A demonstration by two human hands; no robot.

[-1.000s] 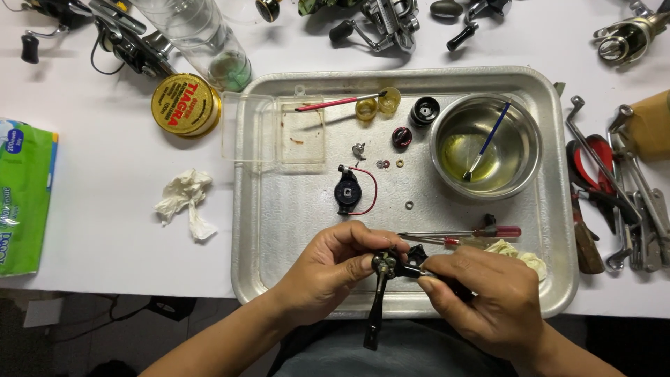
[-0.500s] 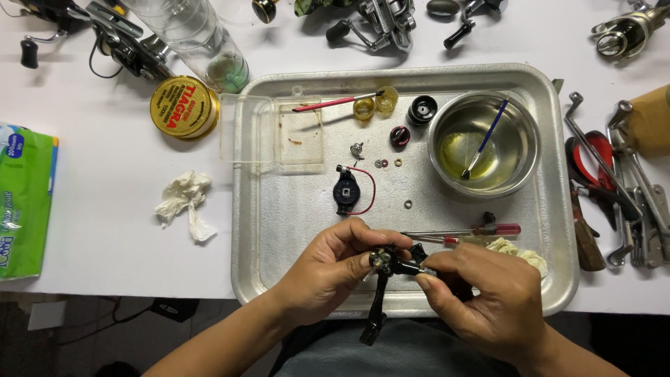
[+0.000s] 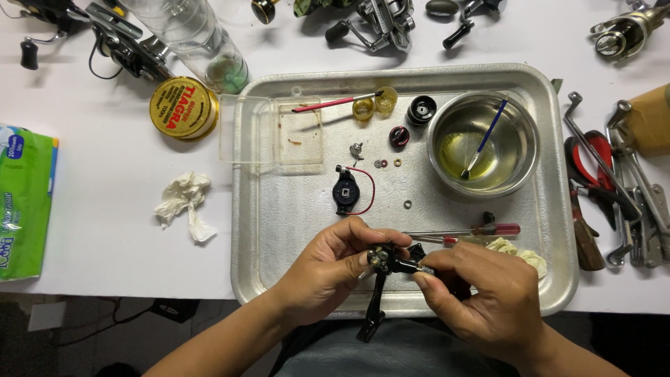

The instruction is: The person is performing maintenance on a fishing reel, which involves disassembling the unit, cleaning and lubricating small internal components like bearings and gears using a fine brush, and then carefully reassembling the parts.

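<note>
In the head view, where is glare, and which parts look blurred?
Head view: soft glare on the round steel bowl and the embossed aluminium tray; the small black reel part between the left hand and right hand looks slightly soft; the table edges stay sharp.
</note>
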